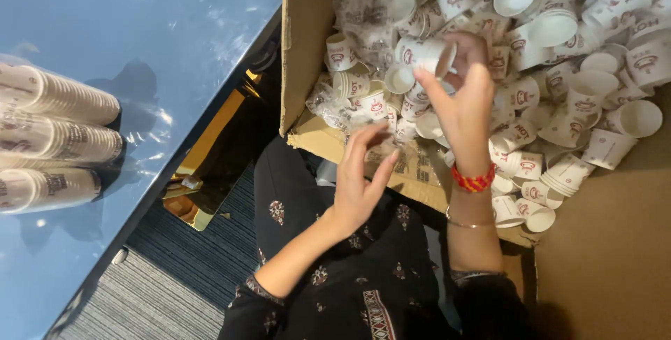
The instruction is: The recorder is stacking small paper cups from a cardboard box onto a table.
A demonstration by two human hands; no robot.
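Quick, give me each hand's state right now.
Left hand: open, fingers spread, holding nothing.
Right hand: closed on a small stack of paper cups above the cardboard box.

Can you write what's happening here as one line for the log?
right hand: holds small white paper cup with red print | left hand: empty, fingers spread | brown cardboard box: full of loose cups

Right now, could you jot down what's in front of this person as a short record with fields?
Setting: a seated person in dark embroidered clothing, over an open cardboard box
Box contents: many loose white paper cups with red print, some clear plastic wrap
Right hand: raised over the box, holding a short stack of cups on its side
Left hand: open, fingers curled, holding nothing, near the box's front flap
Table: glossy blue, with three long cup stacks lying on it
Floor: grey striped carpet
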